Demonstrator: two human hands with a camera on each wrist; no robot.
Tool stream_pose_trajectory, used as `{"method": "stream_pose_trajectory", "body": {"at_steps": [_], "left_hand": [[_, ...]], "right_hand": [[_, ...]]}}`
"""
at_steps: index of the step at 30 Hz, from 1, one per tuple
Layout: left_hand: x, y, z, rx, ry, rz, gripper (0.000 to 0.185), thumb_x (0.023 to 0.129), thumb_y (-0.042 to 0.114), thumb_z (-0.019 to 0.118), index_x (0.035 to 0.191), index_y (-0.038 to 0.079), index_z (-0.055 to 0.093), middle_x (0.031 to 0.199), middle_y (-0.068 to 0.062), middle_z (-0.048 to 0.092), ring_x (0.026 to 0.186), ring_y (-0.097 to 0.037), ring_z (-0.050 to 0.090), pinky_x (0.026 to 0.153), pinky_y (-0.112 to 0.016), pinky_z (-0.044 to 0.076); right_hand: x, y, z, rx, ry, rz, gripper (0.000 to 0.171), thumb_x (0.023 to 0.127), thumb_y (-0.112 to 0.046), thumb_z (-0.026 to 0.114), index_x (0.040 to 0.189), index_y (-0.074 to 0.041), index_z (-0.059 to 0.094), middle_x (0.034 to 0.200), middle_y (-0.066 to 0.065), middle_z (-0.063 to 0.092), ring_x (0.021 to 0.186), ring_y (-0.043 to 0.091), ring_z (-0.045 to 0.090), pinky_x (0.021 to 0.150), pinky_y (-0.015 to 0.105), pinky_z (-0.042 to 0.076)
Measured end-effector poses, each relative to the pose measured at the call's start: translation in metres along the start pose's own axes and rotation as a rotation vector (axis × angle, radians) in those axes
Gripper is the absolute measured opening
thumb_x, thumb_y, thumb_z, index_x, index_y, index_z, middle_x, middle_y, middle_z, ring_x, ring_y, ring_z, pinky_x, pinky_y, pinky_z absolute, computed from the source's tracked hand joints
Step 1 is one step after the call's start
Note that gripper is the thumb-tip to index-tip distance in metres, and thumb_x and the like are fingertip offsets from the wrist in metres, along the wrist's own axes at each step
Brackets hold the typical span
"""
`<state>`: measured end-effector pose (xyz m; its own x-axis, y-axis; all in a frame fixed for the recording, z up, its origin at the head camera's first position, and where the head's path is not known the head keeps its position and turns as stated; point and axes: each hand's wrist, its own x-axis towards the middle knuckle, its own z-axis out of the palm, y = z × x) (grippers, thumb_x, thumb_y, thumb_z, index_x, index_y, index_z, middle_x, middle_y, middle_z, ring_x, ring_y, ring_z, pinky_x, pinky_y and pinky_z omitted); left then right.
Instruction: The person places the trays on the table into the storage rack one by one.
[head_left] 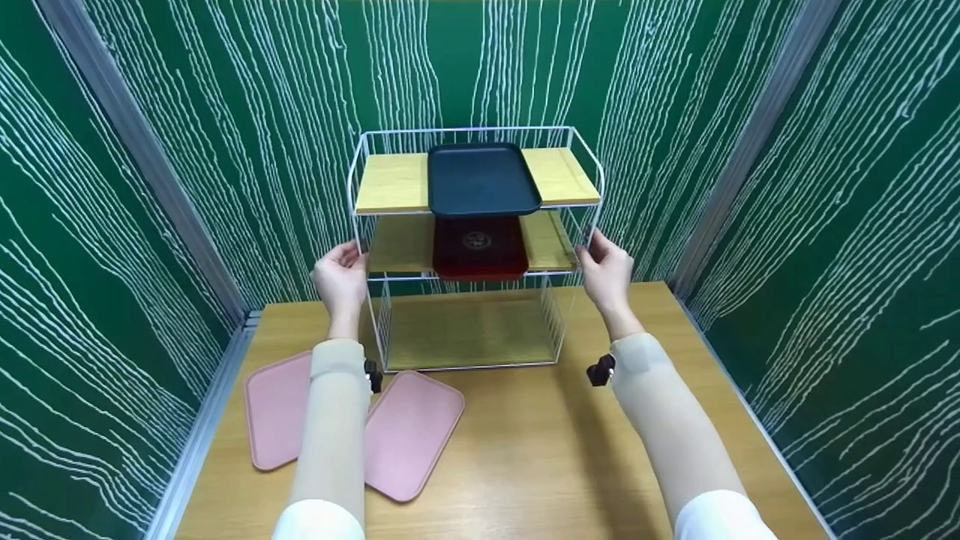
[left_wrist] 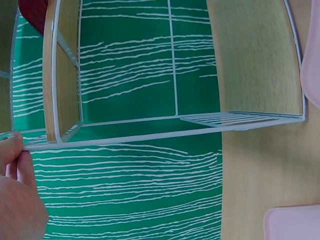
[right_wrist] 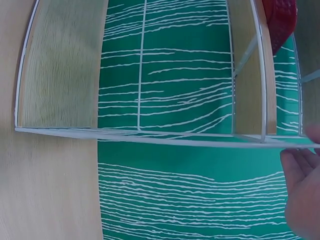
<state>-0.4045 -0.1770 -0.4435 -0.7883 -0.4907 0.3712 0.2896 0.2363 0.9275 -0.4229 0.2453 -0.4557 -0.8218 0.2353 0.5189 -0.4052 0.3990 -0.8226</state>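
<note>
Two pink trays [head_left: 409, 431] lie nearest on the tabletop [head_left: 540, 450], the left forearm crossing above them. Farther in, the left hand [head_left: 341, 277] and right hand [head_left: 606, 271] grip the front wire posts of the white wire shelf rack [head_left: 476, 251] standing mid-tabletop. A red tray [head_left: 478, 247] sits on its middle shelf, a black tray [head_left: 481, 180] on top.

Left hand [head_left: 341, 279], right hand [head_left: 606, 271], raised, fingers curled
</note>
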Motion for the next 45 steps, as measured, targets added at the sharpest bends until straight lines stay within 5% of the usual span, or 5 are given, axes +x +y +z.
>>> {"method": "stream_pose_trajectory", "body": {"at_steps": [10, 21, 28, 33, 45], "left_hand": [[-0.001, 0.001, -0.004, 0.010, -0.023, -0.035, 0.024, 0.099, -0.002, 0.074, 0.122, 0.002, 0.078, 0.122, -0.015, 0.078, 0.116, -0.028, 0.074, 0.101, -0.032, 0.059], [-0.002, 0.000, -0.005, 0.010, -0.018, -0.038, 0.024, 0.099, -0.001, 0.074, 0.123, 0.002, 0.078, 0.124, -0.014, 0.077, 0.116, -0.025, 0.074, 0.100, -0.029, 0.059], [-0.001, -0.001, -0.003, -0.033, -0.004, 0.001, 0.023, 0.096, -0.005, 0.076, 0.119, -0.003, 0.079, 0.119, -0.019, 0.078, 0.113, -0.032, 0.075, 0.098, -0.033, 0.061], [-0.001, 0.000, -0.002, -0.043, -0.017, -0.020, 0.023, 0.097, -0.004, 0.076, 0.120, -0.002, 0.078, 0.122, -0.019, 0.077, 0.116, -0.032, 0.074, 0.098, -0.030, 0.060], [-0.004, -0.007, -0.022, -0.228, -0.177, -0.074, 0.043, 0.099, -0.003, 0.074, 0.141, -0.002, 0.066, 0.143, -0.021, 0.066, 0.134, -0.032, 0.064, 0.107, -0.029, 0.054]], "right_hand": [[0.002, 0.001, 0.006, -0.105, 0.061, -0.019, 0.030, 0.105, -0.003, 0.066, 0.134, -0.003, 0.074, 0.123, 0.018, 0.076, 0.107, 0.030, 0.076, 0.090, 0.045, 0.063], [-0.003, 0.003, 0.012, -0.126, 0.123, -0.031, 0.027, 0.102, 0.002, 0.068, 0.127, 0.000, 0.076, 0.119, 0.021, 0.077, 0.103, 0.033, 0.077, 0.087, 0.045, 0.064], [-0.004, 0.001, 0.010, -0.160, 0.091, -0.015, 0.024, 0.103, 0.003, 0.066, 0.123, -0.002, 0.079, 0.113, 0.018, 0.079, 0.092, 0.031, 0.076, 0.073, 0.036, 0.059], [-0.004, 0.001, 0.007, -0.134, 0.079, 0.017, 0.029, 0.103, 0.002, 0.066, 0.129, -0.003, 0.076, 0.120, 0.017, 0.077, 0.104, 0.032, 0.077, 0.087, 0.040, 0.063], [-0.002, 0.000, 0.006, -0.110, 0.054, 0.069, 0.032, 0.104, 0.003, 0.064, 0.133, -0.004, 0.074, 0.122, 0.016, 0.077, 0.104, 0.030, 0.075, 0.089, 0.041, 0.063]]}}
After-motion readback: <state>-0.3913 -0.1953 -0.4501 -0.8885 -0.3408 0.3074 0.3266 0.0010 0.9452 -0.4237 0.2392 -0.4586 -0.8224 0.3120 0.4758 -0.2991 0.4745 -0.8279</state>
